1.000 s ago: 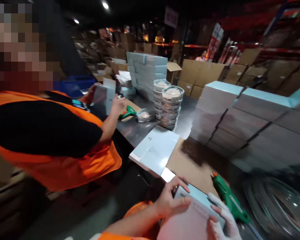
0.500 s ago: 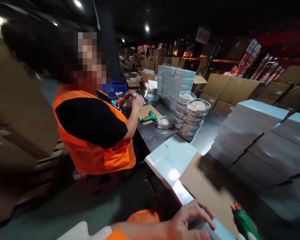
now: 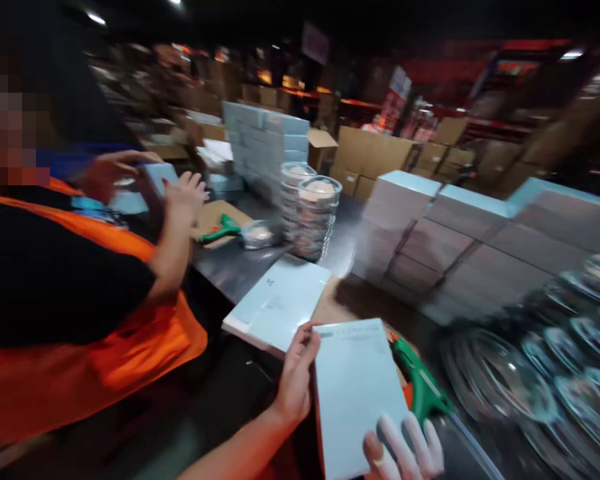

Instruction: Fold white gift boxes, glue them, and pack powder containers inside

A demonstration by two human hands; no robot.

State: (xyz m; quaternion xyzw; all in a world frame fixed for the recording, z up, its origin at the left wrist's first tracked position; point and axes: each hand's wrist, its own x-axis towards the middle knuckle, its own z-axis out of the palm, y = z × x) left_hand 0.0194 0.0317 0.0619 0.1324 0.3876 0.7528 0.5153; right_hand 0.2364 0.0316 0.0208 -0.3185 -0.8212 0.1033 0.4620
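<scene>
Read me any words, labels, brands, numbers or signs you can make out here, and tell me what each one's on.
No text can be read for certain.
White box in the left hand: print along its top edge, too blurred.
White box lying on the table: a small dark mark and faint print, unreadable.
Hanging sign at the back: too blurred.

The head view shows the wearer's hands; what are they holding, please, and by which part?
A pale box: the left hand grips its left edge near the top; the right hand is at its lower right corner, its grip unclear.
</scene>
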